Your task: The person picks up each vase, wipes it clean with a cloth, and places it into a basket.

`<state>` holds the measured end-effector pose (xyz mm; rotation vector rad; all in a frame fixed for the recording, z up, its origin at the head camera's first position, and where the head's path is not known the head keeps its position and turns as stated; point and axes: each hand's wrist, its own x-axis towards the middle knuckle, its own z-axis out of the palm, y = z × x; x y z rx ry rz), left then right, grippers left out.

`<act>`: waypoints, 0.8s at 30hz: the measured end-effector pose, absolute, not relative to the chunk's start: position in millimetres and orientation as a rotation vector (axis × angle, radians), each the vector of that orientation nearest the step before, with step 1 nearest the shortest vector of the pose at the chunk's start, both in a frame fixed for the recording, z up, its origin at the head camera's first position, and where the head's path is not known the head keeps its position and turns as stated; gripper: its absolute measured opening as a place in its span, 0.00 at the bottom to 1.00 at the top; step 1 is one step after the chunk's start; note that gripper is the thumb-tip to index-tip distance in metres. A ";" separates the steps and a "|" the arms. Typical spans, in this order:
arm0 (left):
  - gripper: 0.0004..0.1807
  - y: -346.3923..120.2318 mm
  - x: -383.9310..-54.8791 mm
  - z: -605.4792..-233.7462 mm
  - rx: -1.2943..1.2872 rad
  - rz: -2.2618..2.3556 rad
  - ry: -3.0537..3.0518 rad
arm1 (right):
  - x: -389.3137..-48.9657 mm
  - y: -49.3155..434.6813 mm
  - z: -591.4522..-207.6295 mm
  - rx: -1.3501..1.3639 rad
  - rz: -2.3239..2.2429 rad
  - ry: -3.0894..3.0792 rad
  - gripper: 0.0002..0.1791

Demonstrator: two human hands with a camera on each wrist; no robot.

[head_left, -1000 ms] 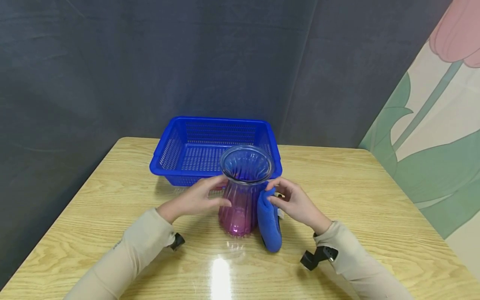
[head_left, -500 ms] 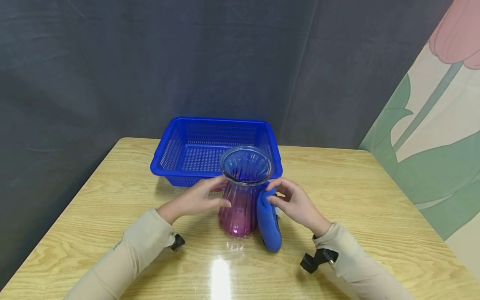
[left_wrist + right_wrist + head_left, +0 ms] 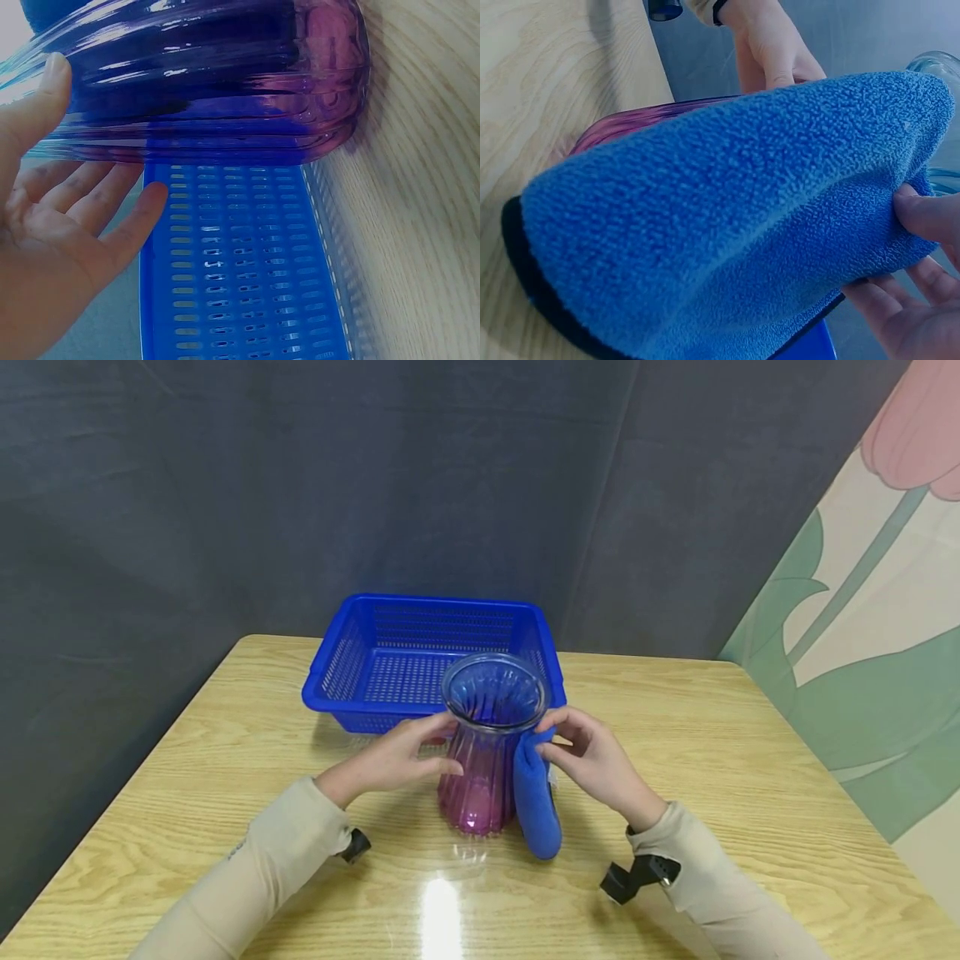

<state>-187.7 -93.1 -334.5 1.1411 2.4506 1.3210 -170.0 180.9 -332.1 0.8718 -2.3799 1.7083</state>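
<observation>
Over at the desk (image 3: 652,710), a tall glass vase (image 3: 480,785), blue at the mouth and pink toward the foot, is standing upright just in front of a blue plastic basket (image 3: 348,703); I'm not managing to tell whether they are touching. The person's left hand (image 3: 397,756) is holding the vase from the side: the thumb is resting on the near face, the fingers are reaching round behind, and the grip is sitting fairly wide below the flared rim. The right hand (image 3: 600,764) is working with a much narrower grip, pinching the upper end of a folded blue terry cloth (image 3: 537,810). The cloth is hanging along the vase's right side, its dark trim showing at the edge; how firmly it is pressing on the glass, I'm not seeing.

To my eye, the step is calling for steadiness on the left and cloth control on the right. The smooth glass is probably offering little friction, so the left hand should be cupping it evenly, not squeezing one spot. The right hand should be gathering a fuller fold, since pinching only the end is leaving the lower part slack. Any sideways push should be meeting support from the left, or the vase could be tipping.
</observation>
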 end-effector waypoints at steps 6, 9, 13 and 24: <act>0.36 -93.1 -187.5 -334.2 1.129 1.321 2.446 | -170.4 179.7 -327.2 0.853 1.739 -2.363 0.11; 0.36 -93.2 -187.4 -334.3 1.132 1.322 2.448 | -170.8 178.9 -324.7 0.854 1.743 -2.349 0.10; 0.36 -93.1 -187.1 -334.0 1.138 1.321 2.453 | -171.3 178.0 -321.4 0.847 1.757 -2.324 0.08; 0.35 -92.8 -185.8 -333.1 1.137 1.307 2.465 | -171.3 178.2 -315.0 0.863 1.869 -2.217 0.18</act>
